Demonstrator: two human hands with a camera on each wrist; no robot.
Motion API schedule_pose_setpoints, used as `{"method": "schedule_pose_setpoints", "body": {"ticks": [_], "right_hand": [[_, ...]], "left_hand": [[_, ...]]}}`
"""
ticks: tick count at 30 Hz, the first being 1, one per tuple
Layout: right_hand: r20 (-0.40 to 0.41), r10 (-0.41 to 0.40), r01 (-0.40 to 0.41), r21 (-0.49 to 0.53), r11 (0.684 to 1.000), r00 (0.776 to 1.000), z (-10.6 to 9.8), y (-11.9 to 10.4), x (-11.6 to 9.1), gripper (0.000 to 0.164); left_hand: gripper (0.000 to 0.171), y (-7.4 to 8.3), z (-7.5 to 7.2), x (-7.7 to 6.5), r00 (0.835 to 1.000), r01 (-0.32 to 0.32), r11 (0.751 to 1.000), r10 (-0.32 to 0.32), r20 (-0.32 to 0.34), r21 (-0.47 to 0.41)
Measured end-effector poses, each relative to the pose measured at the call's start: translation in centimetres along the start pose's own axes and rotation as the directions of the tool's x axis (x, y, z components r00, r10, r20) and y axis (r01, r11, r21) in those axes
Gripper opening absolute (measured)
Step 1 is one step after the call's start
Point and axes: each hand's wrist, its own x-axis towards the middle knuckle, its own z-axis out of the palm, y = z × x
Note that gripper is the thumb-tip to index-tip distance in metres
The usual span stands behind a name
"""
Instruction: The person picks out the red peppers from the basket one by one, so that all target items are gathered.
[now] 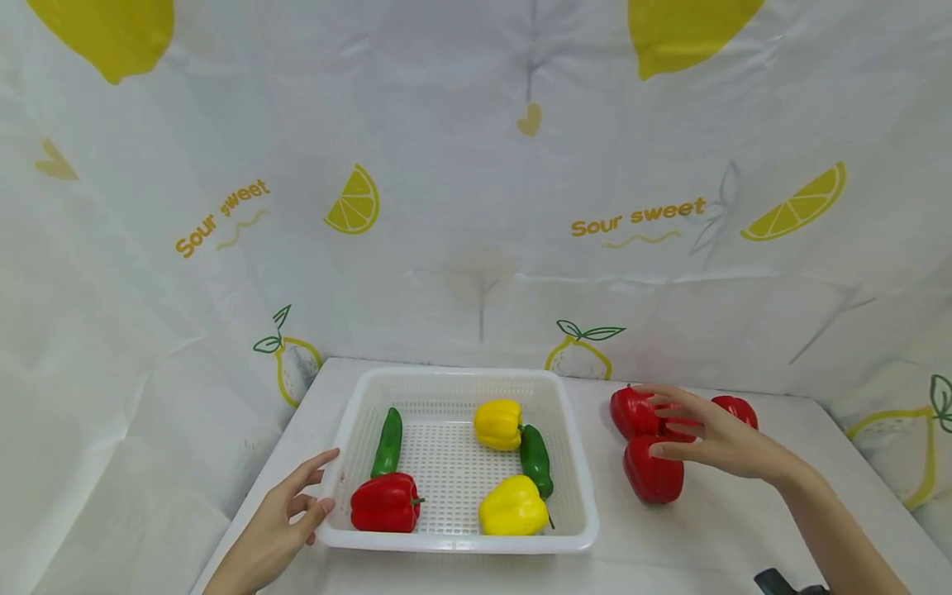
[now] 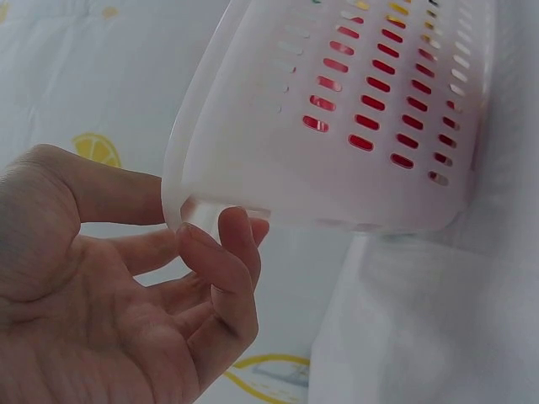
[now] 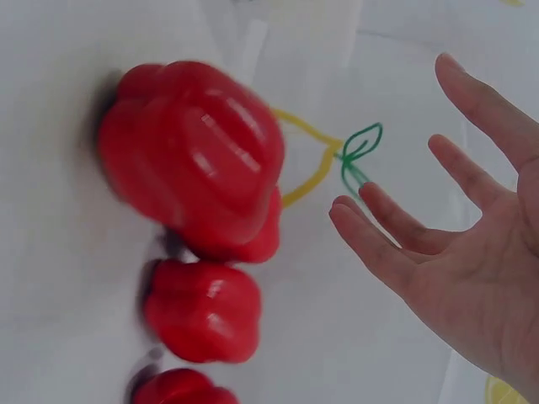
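My left hand holds the rim at the left side of a white plastic basket; in the left wrist view its fingers curl at the rim. In the basket lie a red bell pepper, two yellow bell peppers and two long green peppers. My right hand hovers with spread fingers over several red bell peppers on the table, partly hiding them. Nearest to it is the front red bell pepper. The right wrist view shows a gap between the hand and the red peppers.
The basket stands on a white table, left of the loose red peppers. Another red bell pepper lies farther right. A lemon-print sheet hangs behind and at the sides. A dark object shows at the bottom edge.
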Motion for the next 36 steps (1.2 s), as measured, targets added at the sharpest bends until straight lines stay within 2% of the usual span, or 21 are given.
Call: {"method": "schedule_pose_setpoints", "body": {"ticks": [9, 13, 19, 27, 36], "right_hand": [[0.004, -0.033, 0.033, -0.014, 0.999, 0.999, 0.8, -3.6, 2.0, 0.086], [0.011, -0.059, 0.06, -0.023, 0.998, 0.998, 1.1, -4.8, 2.8, 0.081], [0.018, -0.155, 0.155, -0.041, 0.987, 0.988, 1.8, -6.2, 4.3, 0.074], [0.081, -0.168, 0.166, 0.034, 0.986, 0.982, 2.9, -8.3, 6.5, 0.072], [0.157, -0.223, 0.21, 0.095, 0.973, 0.962, 4.5, -10.6, 9.2, 0.071]], "left_hand": [[0.076, 0.1, 0.1, -0.1, 1.0, -0.003, 1.0, 0.003, -0.004, -0.007], [0.076, 0.2, 0.1, 0.0, 1.0, -0.004, 1.0, 0.004, -0.006, 0.0], [0.076, 0.2, 0.1, 0.0, 1.0, -0.007, 1.0, 0.007, -0.005, 0.001], [0.076, 0.2, 0.0, -0.1, 1.0, -0.008, 1.0, 0.008, -0.004, -0.011], [0.076, 0.0, 0.0, -0.1, 1.0, -0.005, 1.0, 0.005, 0.0, -0.01]]}}
